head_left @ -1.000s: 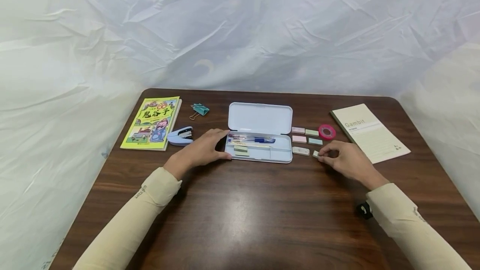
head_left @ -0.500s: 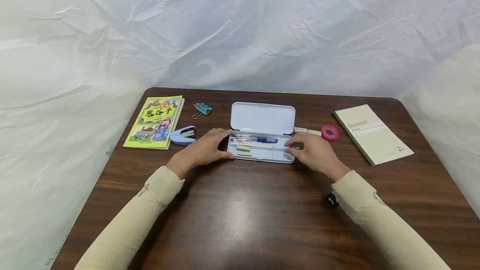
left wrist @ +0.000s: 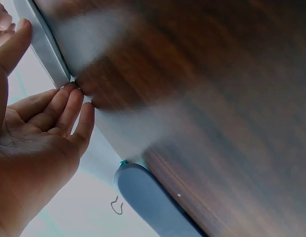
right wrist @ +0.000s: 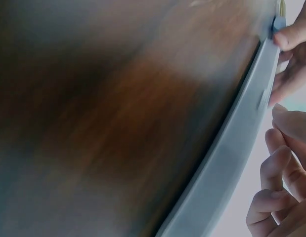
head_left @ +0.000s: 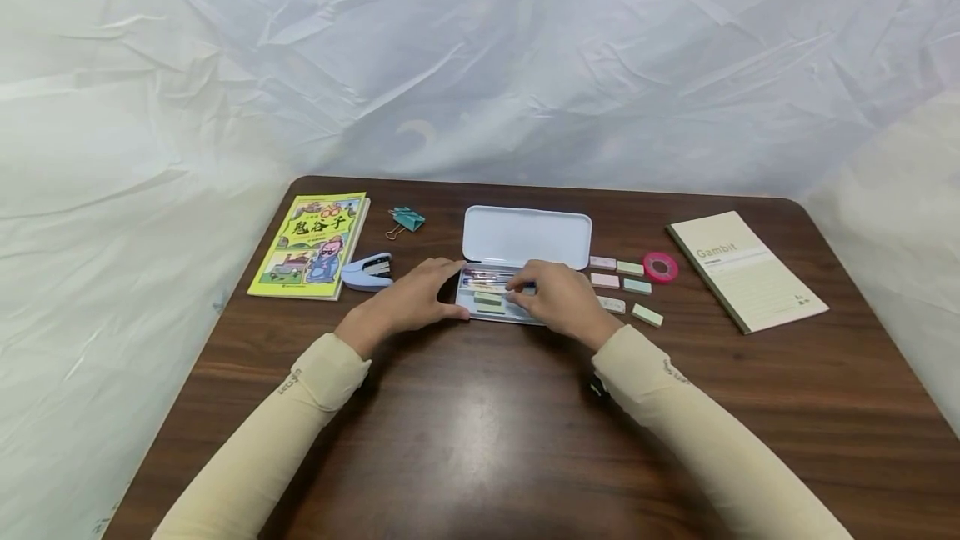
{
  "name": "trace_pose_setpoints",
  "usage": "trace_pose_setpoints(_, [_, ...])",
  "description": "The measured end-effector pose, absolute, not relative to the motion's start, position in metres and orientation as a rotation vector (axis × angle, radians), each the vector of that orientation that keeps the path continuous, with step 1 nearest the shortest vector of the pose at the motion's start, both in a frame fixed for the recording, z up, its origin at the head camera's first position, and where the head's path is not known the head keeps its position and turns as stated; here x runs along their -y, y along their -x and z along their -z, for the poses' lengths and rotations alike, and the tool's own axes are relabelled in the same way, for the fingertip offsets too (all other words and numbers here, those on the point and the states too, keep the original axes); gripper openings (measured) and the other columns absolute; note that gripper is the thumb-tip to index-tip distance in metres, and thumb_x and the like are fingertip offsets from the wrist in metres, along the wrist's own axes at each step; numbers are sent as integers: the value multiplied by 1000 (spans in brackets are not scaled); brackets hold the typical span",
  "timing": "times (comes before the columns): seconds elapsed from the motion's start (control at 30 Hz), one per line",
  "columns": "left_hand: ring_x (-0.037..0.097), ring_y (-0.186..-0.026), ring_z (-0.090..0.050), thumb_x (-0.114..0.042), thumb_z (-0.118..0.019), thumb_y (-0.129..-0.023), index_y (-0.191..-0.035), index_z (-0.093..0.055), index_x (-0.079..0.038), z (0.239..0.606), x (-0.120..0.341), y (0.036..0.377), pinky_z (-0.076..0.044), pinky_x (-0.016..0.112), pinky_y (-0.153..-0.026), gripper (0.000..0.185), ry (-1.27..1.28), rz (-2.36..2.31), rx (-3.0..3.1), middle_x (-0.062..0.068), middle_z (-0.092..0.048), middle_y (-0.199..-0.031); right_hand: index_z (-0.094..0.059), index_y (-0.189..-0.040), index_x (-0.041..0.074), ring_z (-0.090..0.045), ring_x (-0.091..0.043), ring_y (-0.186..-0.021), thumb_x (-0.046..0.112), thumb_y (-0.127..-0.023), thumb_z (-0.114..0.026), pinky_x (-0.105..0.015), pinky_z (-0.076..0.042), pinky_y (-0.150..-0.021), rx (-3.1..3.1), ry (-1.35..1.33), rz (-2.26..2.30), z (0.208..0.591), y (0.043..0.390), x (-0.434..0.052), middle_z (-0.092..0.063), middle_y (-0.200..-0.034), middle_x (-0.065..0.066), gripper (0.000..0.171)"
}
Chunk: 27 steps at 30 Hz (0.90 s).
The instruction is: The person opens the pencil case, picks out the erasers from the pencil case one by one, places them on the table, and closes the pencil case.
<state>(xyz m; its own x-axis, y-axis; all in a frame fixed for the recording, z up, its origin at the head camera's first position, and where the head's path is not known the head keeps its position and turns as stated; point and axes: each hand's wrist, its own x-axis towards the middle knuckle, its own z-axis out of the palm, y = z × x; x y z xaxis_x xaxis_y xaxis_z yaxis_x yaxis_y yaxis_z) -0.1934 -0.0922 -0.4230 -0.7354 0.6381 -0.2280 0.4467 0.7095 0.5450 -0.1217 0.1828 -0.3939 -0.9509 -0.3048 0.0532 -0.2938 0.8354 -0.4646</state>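
An open white pencil case lies in the middle of the brown table. Its tray holds a blue pen and a small green-yellow pad. My left hand rests with straight fingers against the case's left end, and its fingertips touch the case edge. My right hand hovers over the tray's right half and hides it. Its fingertips reach near the pad. In the right wrist view one finger touches the pen's blue end beside the case wall. Whether the right hand holds anything is hidden.
Several small pink, green and white erasers lie right of the case, with a pink tape roll and a beige notebook beyond. To the left are a blue stapler, a teal binder clip and a yellow book.
My right hand has moved left from the erasers beside the case to over its tray. The left hand has stayed on the case's left end.
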Motion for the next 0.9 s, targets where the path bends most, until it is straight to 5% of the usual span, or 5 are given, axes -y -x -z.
trace_pose_setpoints(0.33, [35, -170, -43, -60, -86, -100, -180, -39, -12, 453, 95, 210, -42, 58, -137, 104, -885, -652, -2533, 16, -48, -180, -91, -115, 29, -80, -17, -107, 32, -105, -82, -51, -66, -93, -2946, 529, 727, 443, 154, -175, -86, -118, 7, 13])
trace_pose_setpoints(0.9, [34, -170, -43, -62, -84, -101, -180, -38, -10, 453, 96, 211, -42, 57, -138, 104, -899, -632, -2542, 16, -47, -180, -90, -113, 28, -79, -15, -106, 31, -109, -77, -49, -68, -94, -2965, 561, 548, 457, 166, -168, -83, -115, 8, 13])
